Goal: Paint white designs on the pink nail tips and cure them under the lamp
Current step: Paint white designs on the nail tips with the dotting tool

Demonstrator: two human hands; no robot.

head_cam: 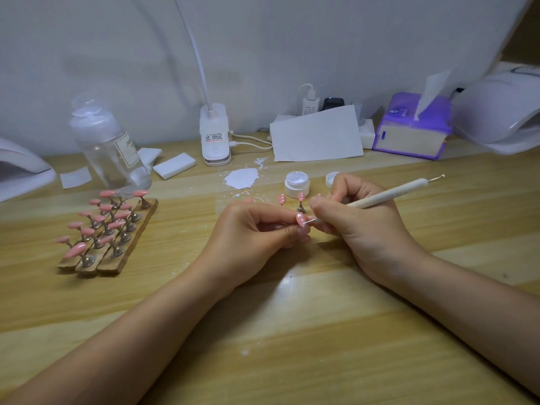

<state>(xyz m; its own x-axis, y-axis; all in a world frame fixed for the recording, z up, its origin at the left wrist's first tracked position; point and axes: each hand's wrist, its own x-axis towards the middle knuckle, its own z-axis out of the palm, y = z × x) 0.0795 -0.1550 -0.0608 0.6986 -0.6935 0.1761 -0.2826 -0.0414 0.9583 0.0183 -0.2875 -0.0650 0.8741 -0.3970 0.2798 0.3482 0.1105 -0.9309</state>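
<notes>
My left hand (251, 229) pinches a pink nail tip (301, 219) with white dots on it, held up at the table's middle. My right hand (359, 220) grips a cream dotting pen (388, 195), and its thin metal point touches that tip. Two more dotted pink tips on small stands (301, 201) rise just behind my fingers. An open white paint jar (297, 184) sits behind them, its lid (331, 179) partly hidden by my right hand. A wooden holder (128, 238) at the left carries several plain pink tips (100, 219).
White curing lamps stand at the far right (502, 112) and the left edge (20, 171). A clear bottle (109, 147), white sponge blocks (174, 166), a clip lamp base (215, 135), paper (317, 135), a purple tissue pack (412, 127) and spilled white powder (242, 178) line the back.
</notes>
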